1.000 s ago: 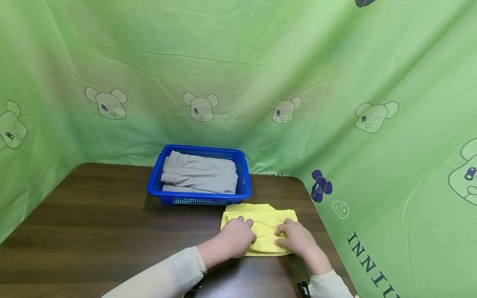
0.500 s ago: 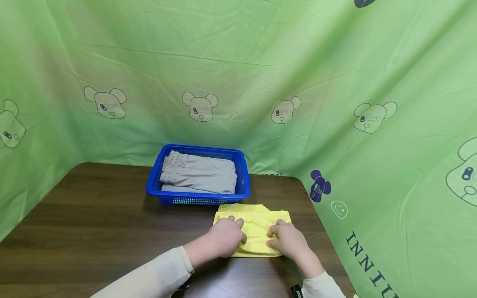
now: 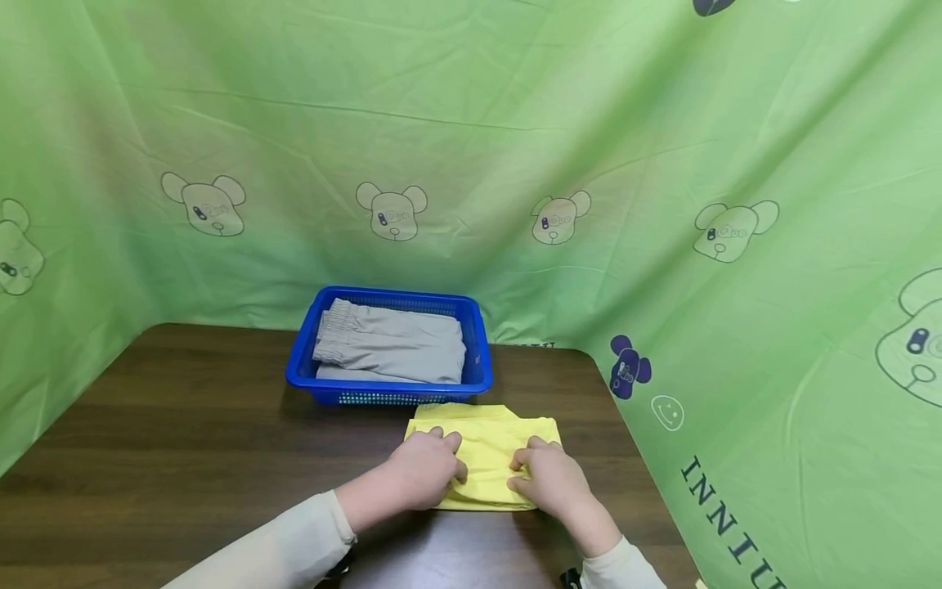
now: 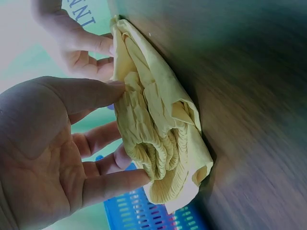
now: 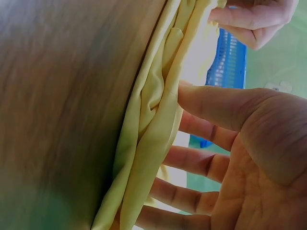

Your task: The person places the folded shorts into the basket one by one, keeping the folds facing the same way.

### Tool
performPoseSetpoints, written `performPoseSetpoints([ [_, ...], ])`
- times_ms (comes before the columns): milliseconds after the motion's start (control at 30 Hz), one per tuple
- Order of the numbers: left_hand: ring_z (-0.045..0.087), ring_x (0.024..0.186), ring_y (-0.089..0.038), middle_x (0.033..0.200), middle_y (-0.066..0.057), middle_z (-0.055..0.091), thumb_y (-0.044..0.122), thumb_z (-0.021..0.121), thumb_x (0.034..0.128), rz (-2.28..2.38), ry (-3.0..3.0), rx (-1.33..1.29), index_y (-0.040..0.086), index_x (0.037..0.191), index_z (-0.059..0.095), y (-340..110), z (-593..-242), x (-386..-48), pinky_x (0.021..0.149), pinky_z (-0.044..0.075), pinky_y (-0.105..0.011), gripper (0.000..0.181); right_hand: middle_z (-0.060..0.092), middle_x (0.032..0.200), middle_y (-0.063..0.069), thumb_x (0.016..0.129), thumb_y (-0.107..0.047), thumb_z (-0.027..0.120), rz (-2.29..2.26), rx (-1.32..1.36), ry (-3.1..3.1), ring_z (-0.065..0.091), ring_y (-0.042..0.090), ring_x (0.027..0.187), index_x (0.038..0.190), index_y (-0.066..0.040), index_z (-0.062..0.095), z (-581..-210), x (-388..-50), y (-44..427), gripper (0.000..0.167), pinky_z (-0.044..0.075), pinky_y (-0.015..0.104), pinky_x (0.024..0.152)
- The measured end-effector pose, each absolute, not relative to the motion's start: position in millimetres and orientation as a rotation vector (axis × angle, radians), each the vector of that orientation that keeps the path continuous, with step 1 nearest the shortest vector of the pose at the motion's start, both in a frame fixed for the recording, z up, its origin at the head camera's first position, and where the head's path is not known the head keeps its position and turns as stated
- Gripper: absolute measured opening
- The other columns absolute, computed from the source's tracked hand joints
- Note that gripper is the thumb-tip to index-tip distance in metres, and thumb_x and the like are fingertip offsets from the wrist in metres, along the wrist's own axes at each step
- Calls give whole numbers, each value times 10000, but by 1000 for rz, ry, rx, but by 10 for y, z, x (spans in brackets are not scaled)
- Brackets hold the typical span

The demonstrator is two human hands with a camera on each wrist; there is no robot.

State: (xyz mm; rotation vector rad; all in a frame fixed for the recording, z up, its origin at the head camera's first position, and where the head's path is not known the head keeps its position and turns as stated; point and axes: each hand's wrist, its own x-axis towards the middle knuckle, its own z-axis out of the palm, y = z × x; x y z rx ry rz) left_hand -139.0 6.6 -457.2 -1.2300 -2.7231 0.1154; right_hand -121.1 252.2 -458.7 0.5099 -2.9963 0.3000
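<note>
A folded yellow garment (image 3: 482,450), several layers thick, lies on the wooden table just in front of the blue basket. In the left wrist view its near-left end shows gathered, elastic-looking folds (image 4: 153,148). My left hand (image 3: 425,470) rests on its left part, the thumb and fingertips touching the top layer. On the right part, my right hand (image 3: 553,481) touches the cloth with spread fingers; in the right wrist view the thumb and fingers (image 5: 192,160) lie against the upper layer, extended. The garment's underside is hidden.
The blue plastic basket (image 3: 298,372) stands at the table's back, holding folded grey pants (image 3: 397,343) with an elastic waistband. The wooden table (image 3: 184,433) ends at a green curtain (image 3: 471,123) behind and on both sides.
Both hands have slid the yellow garment left along the table, staying on top of it. Its folded shape looks the same. The basket keeps its place, apart from a slight view shift.
</note>
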Motion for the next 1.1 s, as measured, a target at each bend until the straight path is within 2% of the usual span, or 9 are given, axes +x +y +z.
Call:
performPoseSetpoints([
  [400,477,749,-158,891,59,531,282,740,875,46,-2742,-1238,433,982,778,-183,-4597,-1374,532,398,-288,189,483,793,-87,772,-290,833,295,561,-2977,478,192,730,818,-213,719,-4629,-1211,2342,145,421,328,540],
  [700,452,726,-153,867,54,520,259,755,856,-5,-2712,-1251,425,991,785,-334,-4568,-1368,515,354,-273,216,512,808,-86,772,-243,818,273,633,-2951,514,191,749,857,-203,749,-4593,-1193,2264,116,424,307,542],
  [900,445,711,-149,850,56,512,237,755,844,-39,-2696,-1261,414,987,794,-347,-4561,-1355,508,329,-263,231,501,794,-79,744,-212,815,268,621,-2959,514,202,745,832,-200,734,-4587,-1190,2237,120,412,308,528],
  [1100,467,721,-151,852,58,513,229,758,829,-45,-2734,-1249,398,960,793,-382,-4546,-1359,518,364,-276,217,504,788,-84,739,-212,814,273,625,-2952,511,209,743,824,-213,736,-4591,-1190,2179,115,417,308,531],
])
